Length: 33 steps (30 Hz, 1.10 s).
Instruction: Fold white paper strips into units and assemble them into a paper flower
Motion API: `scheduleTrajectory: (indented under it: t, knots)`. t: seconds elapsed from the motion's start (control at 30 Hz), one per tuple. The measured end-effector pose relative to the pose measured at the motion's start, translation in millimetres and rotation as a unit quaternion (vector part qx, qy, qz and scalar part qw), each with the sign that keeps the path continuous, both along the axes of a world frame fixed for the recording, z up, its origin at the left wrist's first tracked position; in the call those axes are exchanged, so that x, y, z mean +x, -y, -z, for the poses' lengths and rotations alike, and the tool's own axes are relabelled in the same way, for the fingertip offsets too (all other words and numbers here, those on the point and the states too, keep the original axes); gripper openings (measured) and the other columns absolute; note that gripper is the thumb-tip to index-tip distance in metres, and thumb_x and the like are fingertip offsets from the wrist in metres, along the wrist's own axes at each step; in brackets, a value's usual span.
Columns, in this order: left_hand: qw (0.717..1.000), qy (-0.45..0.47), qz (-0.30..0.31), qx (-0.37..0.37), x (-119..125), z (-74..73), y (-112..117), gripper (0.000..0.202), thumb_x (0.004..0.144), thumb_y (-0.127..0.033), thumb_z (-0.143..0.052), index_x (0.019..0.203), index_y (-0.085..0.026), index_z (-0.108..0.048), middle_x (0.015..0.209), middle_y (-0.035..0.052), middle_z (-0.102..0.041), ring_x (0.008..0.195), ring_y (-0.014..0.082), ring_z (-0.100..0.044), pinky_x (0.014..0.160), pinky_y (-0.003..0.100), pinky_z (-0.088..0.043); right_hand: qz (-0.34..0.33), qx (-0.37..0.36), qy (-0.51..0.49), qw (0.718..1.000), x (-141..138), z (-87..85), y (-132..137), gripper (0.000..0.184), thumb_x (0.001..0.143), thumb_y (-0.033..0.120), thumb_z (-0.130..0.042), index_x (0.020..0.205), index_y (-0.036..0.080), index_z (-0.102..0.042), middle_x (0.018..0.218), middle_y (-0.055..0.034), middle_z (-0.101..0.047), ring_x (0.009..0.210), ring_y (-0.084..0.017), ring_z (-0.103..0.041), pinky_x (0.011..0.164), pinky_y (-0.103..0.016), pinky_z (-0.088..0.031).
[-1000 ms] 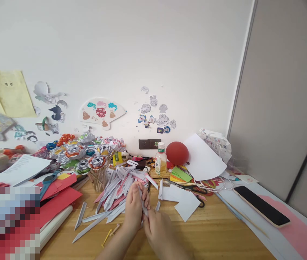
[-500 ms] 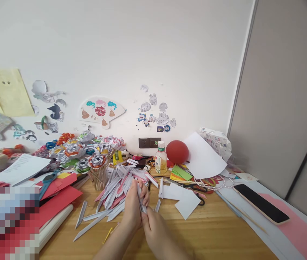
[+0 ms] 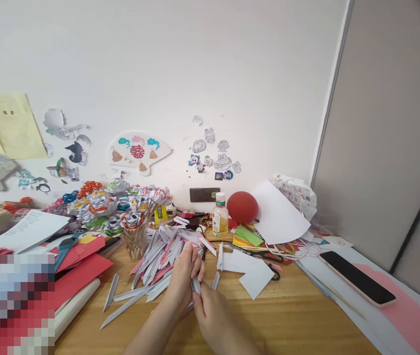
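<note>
Between my hands is a narrow folded strip of white paper, mostly covered by the fingers. My left hand is closed around its upper part, fingers curled over it. Lower down, my right hand pinches the strip's near end, thumb along it. Just beyond and left of the hands lies a heap of folded paper strips, white and pink. A few loose strips lie on the wooden table left of my forearm.
A bottle of yellowish liquid and a red balloon stand behind the heap. White paper pieces, scissors and a phone lie to the right. Paper flowers and red paper crowd the left.
My left hand has turned slightly and its fingers close further over the strip. The left forearm has shifted a little left, covering a small yellow item on the table.
</note>
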<state>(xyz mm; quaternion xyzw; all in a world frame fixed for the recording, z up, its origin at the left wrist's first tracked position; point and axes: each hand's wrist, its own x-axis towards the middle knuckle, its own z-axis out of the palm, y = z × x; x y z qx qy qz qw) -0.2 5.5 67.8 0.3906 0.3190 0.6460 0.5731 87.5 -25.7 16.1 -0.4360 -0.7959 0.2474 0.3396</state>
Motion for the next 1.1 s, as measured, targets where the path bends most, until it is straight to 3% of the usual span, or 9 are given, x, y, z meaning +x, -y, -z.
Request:
scheduleTrajectory:
  t: [0.13, 0.3, 0.43, 0.53, 0.67, 0.77, 0.87, 0.97, 1.1]
  knots:
    - [0.999, -0.037, -0.004, 0.034, 0, 0.8, 1, 0.046, 0.079, -0.052, -0.046, 0.051, -0.02, -0.03, 0.03, -0.0105, -0.027, 0.029, 0.0055, -0.034, 0.035, 0.016, -0.024, -0.06, -0.082, -0.161, 0.982, -2, 4.1, -4, 0.032, 0.09, 0.038, -0.033, 0.105, 0.017, -0.051, 0.075, -0.0046, -0.059, 0.067, -0.016, -0.054, 0.059, -0.026, -0.037]
    - [0.999, -0.024, 0.029, 0.035, 0, -5.8, 6, 0.045, 0.081, -0.052, -0.044, 0.052, -0.02, -0.031, 0.03, -0.0104, -0.027, 0.029, 0.0061, -0.034, 0.036, 0.017, -0.025, -0.185, -0.267, -0.339, 0.883, -3, 9.5, -16, 0.053, 0.077, 0.063, -0.042, 0.097, 0.015, -0.05, 0.058, 0.0022, -0.052, 0.043, -0.008, -0.043, 0.045, -0.021, -0.035]
    - [0.998, 0.014, 0.05, 0.034, 0, -10.3, 10, 0.044, 0.082, -0.053, -0.042, 0.054, -0.021, -0.032, 0.029, -0.0104, -0.027, 0.028, 0.0075, -0.033, 0.035, 0.018, -0.026, -0.214, -0.305, -0.397, 0.839, 0, 4.6, -16, 0.05, 0.071, 0.061, -0.055, 0.089, 0.015, -0.049, 0.054, 0.0024, -0.054, 0.042, -0.007, -0.046, 0.045, -0.02, -0.037]
    - [0.996, 0.035, 0.073, 0.043, -1, -10.3, 9, 0.042, 0.083, -0.052, -0.041, 0.055, -0.02, -0.035, 0.031, -0.0089, -0.033, 0.032, 0.0092, -0.039, 0.037, 0.018, -0.03, -0.211, -0.316, -0.422, 0.823, 1, 1.6, -15, 0.047, 0.069, 0.057, -0.06, 0.087, 0.015, -0.048, 0.055, 0.0024, -0.055, 0.043, -0.007, -0.048, 0.046, -0.019, -0.037]
    - [0.991, 0.06, 0.105, 0.049, -4, -8.1, 5, 0.041, 0.082, -0.049, -0.045, 0.055, -0.02, -0.036, 0.042, -0.0039, -0.048, 0.048, 0.0121, -0.052, 0.049, 0.021, -0.039, -0.148, -0.27, -0.409, 0.859, 2, 3.5, -19, 0.043, 0.067, 0.055, -0.061, 0.071, 0.018, -0.042, 0.05, 0.0034, -0.053, 0.041, -0.008, -0.045, 0.045, -0.02, -0.036]
    - [0.989, 0.073, 0.11, 0.06, -4, -5.8, 1, 0.036, 0.08, -0.046, -0.051, 0.059, -0.018, -0.044, 0.052, -0.0015, -0.055, 0.061, 0.0136, -0.056, 0.064, 0.025, -0.043, -0.093, -0.167, -0.345, 0.919, 6, 3.9, -23, 0.038, 0.072, 0.05, -0.057, 0.063, 0.02, -0.035, 0.046, 0.0061, -0.045, 0.04, -0.008, -0.041, 0.043, -0.02, -0.032]
    - [0.991, 0.07, 0.096, 0.055, -3, -1.7, -1, 0.032, 0.076, -0.047, -0.056, 0.076, -0.016, -0.054, 0.063, 0.0016, -0.061, 0.067, 0.0158, -0.059, 0.07, 0.029, -0.044, 0.01, -0.037, -0.233, 0.972, 15, 0.2, -26, 0.031, 0.075, 0.036, -0.053, 0.059, 0.02, -0.033, 0.048, 0.0071, -0.036, 0.045, -0.008, -0.038, 0.045, -0.019, -0.027]
    - [0.995, 0.047, 0.081, 0.042, -1, 4.3, -4, 0.038, 0.073, -0.048, -0.059, 0.093, -0.015, -0.054, 0.075, 0.005, -0.065, 0.074, 0.0195, -0.062, 0.069, 0.032, -0.046, 0.088, 0.069, -0.136, 0.984, 24, -2.7, -28, 0.024, 0.076, 0.026, -0.049, 0.058, 0.019, -0.035, 0.05, 0.0065, -0.036, 0.047, -0.009, -0.036, 0.046, -0.02, -0.025]
    - [0.996, -0.017, 0.082, 0.0, -1, 8.2, -5, 0.038, 0.072, -0.041, -0.063, 0.097, -0.015, -0.052, 0.081, 0.0072, -0.067, 0.079, 0.0215, -0.064, 0.069, 0.032, -0.048, 0.123, 0.186, -0.063, 0.973, 29, 1.3, -31, 0.013, 0.077, 0.017, -0.044, 0.064, 0.018, -0.046, 0.058, 0.0008, -0.052, 0.053, -0.012, -0.046, 0.05, -0.02, -0.03]
